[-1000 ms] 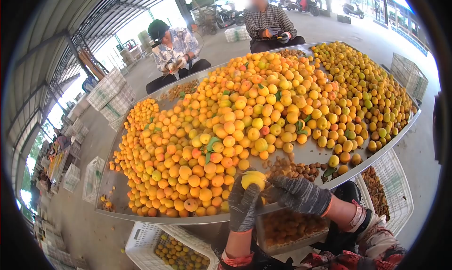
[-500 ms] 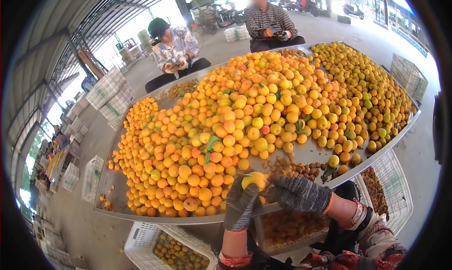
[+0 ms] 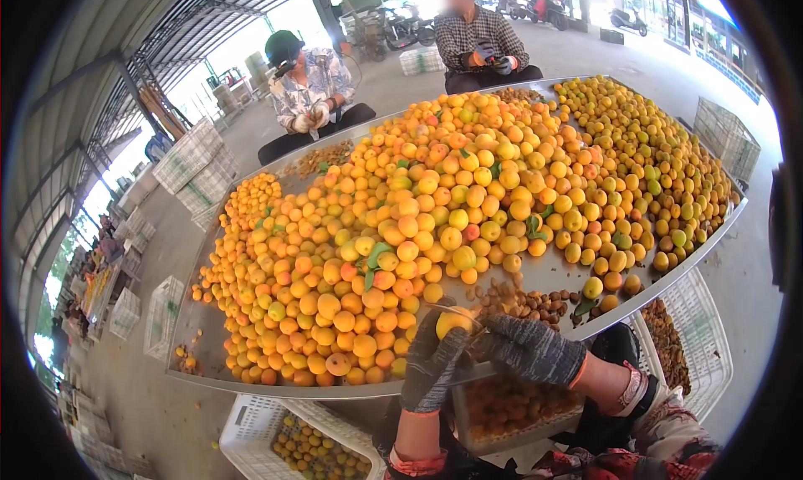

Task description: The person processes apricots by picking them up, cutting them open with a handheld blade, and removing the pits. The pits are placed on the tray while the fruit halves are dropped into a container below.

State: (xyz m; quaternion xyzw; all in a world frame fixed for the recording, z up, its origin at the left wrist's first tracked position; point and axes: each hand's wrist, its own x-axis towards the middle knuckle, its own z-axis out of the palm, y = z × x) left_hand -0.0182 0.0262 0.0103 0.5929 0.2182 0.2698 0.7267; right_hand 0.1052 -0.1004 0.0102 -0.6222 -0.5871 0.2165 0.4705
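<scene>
A yellow-orange apricot [image 3: 453, 322] is held in my left hand [image 3: 429, 368], which wears a dark grey knit glove and curls its fingers round the fruit. Close on its right, my right hand [image 3: 535, 348], gloved the same way, is closed with fingertips pointing at the apricot. A thin, pale line shows between the right fingertips and the fruit; I cannot tell what the right hand holds. Both hands are over the near edge of the metal table [image 3: 335, 391]. A large heap of apricots [image 3: 393, 229] covers the tabletop, and brown pits [image 3: 535, 302] lie just beyond my hands.
Below the table edge stand a white crate [image 3: 251, 434] of apricots and another white crate [image 3: 711, 346] with brown pieces. Two people sit across the table, one in a patterned shirt [image 3: 314, 82], one in a checked shirt [image 3: 477, 41]. Stacked crates [image 3: 196, 166] stand at the left.
My hands stay almost in place; the apricot has turned slightly in my left hand. Across the table, the person in the patterned shirt has raised their head a little and shifted their hands.
</scene>
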